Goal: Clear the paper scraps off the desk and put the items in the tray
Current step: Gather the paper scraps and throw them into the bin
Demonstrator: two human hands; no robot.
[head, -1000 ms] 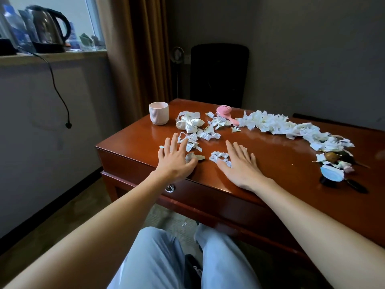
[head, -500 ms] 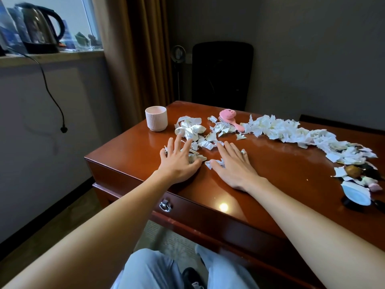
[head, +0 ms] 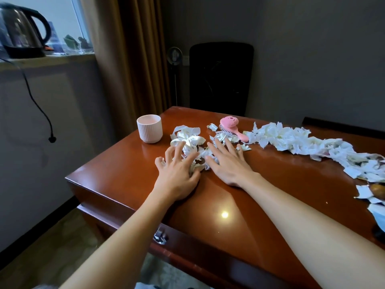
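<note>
Head view: both hands are placed on the left part of the table (head: 125,178), at the near edge of a small pile of paper scraps (head: 188,140). The left hand (head: 177,174) is set with its fingers spread and bent like a claw over the pile, so that scraps are caught under the fingertips and against the thumb. The right hand (head: 229,163) is laid flat, palm down, fingers straight and slightly spread. Its fingertips rest on scraps at the right side of the same pile. The two hands are near each other but apart.

A pink ribbed cup (head: 149,128) is stood upright just left of the pile. A pink hairbrush (head: 231,125) is laid beyond the right hand, its handle pointed right. From the hairbrush a long band of scraps (head: 291,140) runs right, then nearer, to the right edge of the view. A brown rounded object (head: 378,190) is partly shown there and cannot be identified.

A drawer handle (head: 160,236) is fitted to the near front of the table. A kettle (head: 20,30) is stood on the window ledge at far left, and a black chair (head: 220,78) is placed behind the table.
</note>
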